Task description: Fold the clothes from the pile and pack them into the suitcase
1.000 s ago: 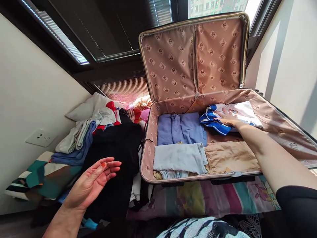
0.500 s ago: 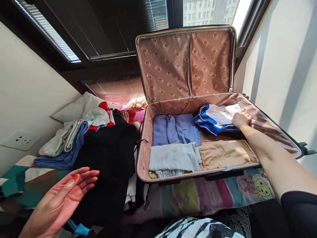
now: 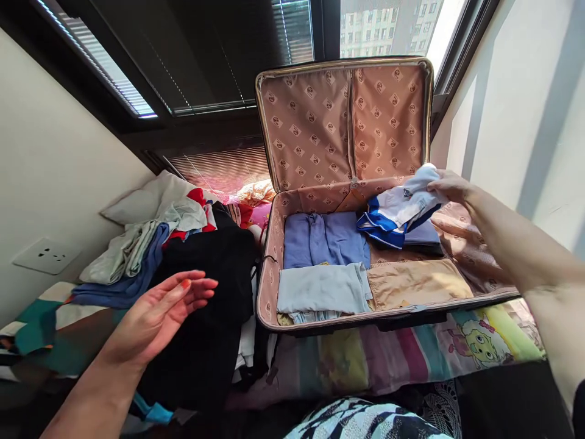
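An open suitcase (image 3: 269, 256) with tan patterned lining lies on the bed, lid upright. My right hand (image 3: 450, 185) is closed on the right edge of a white and blue garment (image 3: 395, 210), lifting that side off the back right corner of the case. Under it a grey-blue folded piece (image 3: 423, 235) shows. Folded purple clothing (image 3: 326, 238), a pale blue piece (image 3: 320, 289) and a tan piece (image 3: 418, 283) fill the rest of the case. My left hand (image 3: 159, 314) hovers open, palm up, over a black garment (image 3: 205, 317) left of the case.
A heap of loose clothes (image 3: 146, 244) and a white pillow (image 3: 141, 204) lie at the left by the wall with a socket (image 3: 46, 256). A striped cartoon bedsheet (image 3: 397, 353) spreads in front of the case. Window and blinds stand behind.
My right hand went from pressing flat on the white and blue garment to gripping its right edge and raising it. My left hand stayed open, dipping left and then back toward the case.
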A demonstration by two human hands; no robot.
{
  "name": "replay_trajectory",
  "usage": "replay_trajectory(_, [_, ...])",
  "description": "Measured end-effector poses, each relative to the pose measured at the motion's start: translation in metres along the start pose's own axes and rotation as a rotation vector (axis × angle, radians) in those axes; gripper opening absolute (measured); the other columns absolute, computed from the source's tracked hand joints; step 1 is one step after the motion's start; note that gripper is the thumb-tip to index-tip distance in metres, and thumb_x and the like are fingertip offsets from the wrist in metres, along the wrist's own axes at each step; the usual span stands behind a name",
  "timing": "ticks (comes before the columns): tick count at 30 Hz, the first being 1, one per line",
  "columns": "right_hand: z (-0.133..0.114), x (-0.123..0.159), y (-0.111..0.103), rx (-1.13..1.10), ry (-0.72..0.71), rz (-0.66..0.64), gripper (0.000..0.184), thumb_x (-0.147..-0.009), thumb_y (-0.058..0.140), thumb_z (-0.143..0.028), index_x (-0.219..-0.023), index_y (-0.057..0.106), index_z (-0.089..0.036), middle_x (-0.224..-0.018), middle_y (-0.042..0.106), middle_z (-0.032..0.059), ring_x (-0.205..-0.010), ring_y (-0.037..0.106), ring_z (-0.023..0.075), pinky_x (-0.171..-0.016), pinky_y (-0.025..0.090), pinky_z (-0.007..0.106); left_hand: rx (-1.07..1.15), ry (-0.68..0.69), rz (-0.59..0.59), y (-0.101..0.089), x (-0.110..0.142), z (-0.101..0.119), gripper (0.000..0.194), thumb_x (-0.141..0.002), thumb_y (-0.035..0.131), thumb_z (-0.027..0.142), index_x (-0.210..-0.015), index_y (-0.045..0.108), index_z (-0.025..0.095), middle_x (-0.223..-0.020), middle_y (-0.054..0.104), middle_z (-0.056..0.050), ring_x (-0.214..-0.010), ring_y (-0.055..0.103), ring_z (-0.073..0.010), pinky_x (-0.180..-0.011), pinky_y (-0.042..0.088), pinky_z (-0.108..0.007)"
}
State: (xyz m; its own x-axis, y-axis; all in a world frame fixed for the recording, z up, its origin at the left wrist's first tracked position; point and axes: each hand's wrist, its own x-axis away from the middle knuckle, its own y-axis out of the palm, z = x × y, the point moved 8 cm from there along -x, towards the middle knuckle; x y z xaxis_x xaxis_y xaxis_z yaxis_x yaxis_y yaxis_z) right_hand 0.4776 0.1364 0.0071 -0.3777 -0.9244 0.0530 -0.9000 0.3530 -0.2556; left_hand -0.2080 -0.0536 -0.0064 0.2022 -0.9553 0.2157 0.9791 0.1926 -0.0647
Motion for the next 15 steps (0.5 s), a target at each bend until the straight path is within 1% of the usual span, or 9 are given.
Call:
replay_trajectory(3, [-0.060,0.013,0.022,0.122,0.039,-0.083,0.037,-0.080,0.050,0.021,-0.095,0.066,-0.008,-0.068,0.064,-0.0059,-0.056,0.055,0.0040,-0.058,0.043,0.015,-0.005,0.074,-0.198,0.050,-0.026,0.024,0.052,-0.059,0.104,0.054,-0.097,0.086,0.024,-0.096,0.085,-0.010,-0.085,0.078,-0.0253,-0.073,0.066,-0.032])
replay_trajectory(6, [-0.114,0.035,0.046,0.162,0.045,-0.120,0.039,-0.080,0.054,0.023,-0.105,0.069,-0.003,-0.078,0.071,-0.0044,-0.059,0.061,0.0015,-0.061,0.043,0.011,-0.082,0.178,-0.430,0.121,-0.058,0.046,0.056,-0.068,0.100,0.049,-0.112,0.082,0.018,-0.111,0.082,-0.016,-0.096,0.079,-0.0293,-0.082,0.065,-0.039])
replay_trajectory(8, [-0.138,0.052,0.062,0.153,0.080,-0.138,0.040,-0.078,0.056,0.022,-0.110,0.071,0.003,-0.088,0.076,-0.0015,-0.067,0.068,0.0013,-0.066,0.044,0.010,-0.127,0.249,-0.520,0.172,-0.082,0.055,0.073,-0.067,0.102,0.045,-0.128,0.076,0.015,-0.130,0.076,-0.022,-0.113,0.076,-0.0354,-0.093,0.064,-0.048])
replay_trajectory(9, [-0.146,0.060,0.069,0.139,0.111,-0.144,0.040,-0.077,0.056,0.020,-0.111,0.071,0.005,-0.093,0.078,0.0005,-0.072,0.072,0.0027,-0.069,0.044,0.010,-0.141,0.293,-0.536,0.196,-0.093,0.058,0.087,-0.063,0.104,0.043,-0.139,0.071,0.014,-0.142,0.069,-0.025,-0.126,0.071,-0.0401,-0.101,0.062,-0.053])
replay_trajectory(11, [-0.154,0.075,0.083,0.097,0.192,-0.178,0.037,-0.078,0.052,0.018,-0.109,0.071,0.010,-0.104,0.080,0.0059,-0.085,0.077,0.0093,-0.072,0.046,0.012,-0.181,0.394,-0.554,0.243,-0.113,0.061,0.118,-0.055,0.109,0.040,-0.156,0.056,0.011,-0.162,0.052,-0.031,-0.151,0.052,-0.0489,-0.118,0.050,-0.061])
replay_trajectory(12, [-0.155,0.082,0.090,0.075,0.238,-0.208,0.036,-0.078,0.049,0.017,-0.107,0.071,0.012,-0.109,0.080,0.0090,-0.091,0.078,0.0132,-0.072,0.046,0.012,-0.177,0.433,-0.571,0.265,-0.120,0.060,0.127,-0.052,0.110,0.040,-0.161,0.051,0.010,-0.167,0.045,-0.033,-0.158,0.042,-0.0503,-0.122,0.045,-0.061])
replay_trajectory(13, [-0.153,0.087,0.098,0.053,0.282,-0.249,0.035,-0.078,0.046,0.017,-0.104,0.070,0.013,-0.112,0.079,0.0117,-0.094,0.078,0.0157,-0.072,0.046,0.012,-0.154,0.448,-0.612,0.285,-0.124,0.057,0.128,-0.053,0.110,0.039,-0.162,0.049,0.010,-0.168,0.043,-0.033,-0.160,0.039,-0.0495,-0.124,0.043,-0.060])
replay_trajectory(14, [-0.150,0.091,0.106,0.027,0.326,-0.298,0.034,-0.079,0.044,0.017,-0.101,0.069,0.015,-0.114,0.079,0.0137,-0.094,0.078,0.0164,-0.071,0.045,0.010,-0.118,0.439,-0.668,0.302,-0.127,0.053,0.124,-0.053,0.109,0.036,-0.160,0.051,0.011,-0.166,0.047,-0.032,-0.159,0.042,-0.0477,-0.123,0.044,-0.057])
replay_trajectory(15, [-0.146,0.094,0.114,-0.004,0.368,-0.351,0.033,-0.078,0.042,0.017,-0.097,0.068,0.016,-0.114,0.078,0.0151,-0.093,0.078,0.0154,-0.069,0.043,0.008,-0.078,0.405,-0.738,0.317,-0.127,0.046,0.114,-0.053,0.107,0.033,-0.154,0.057,0.011,-0.159,0.055,-0.030,-0.152,0.051,-0.0451,-0.120,0.047,-0.054])
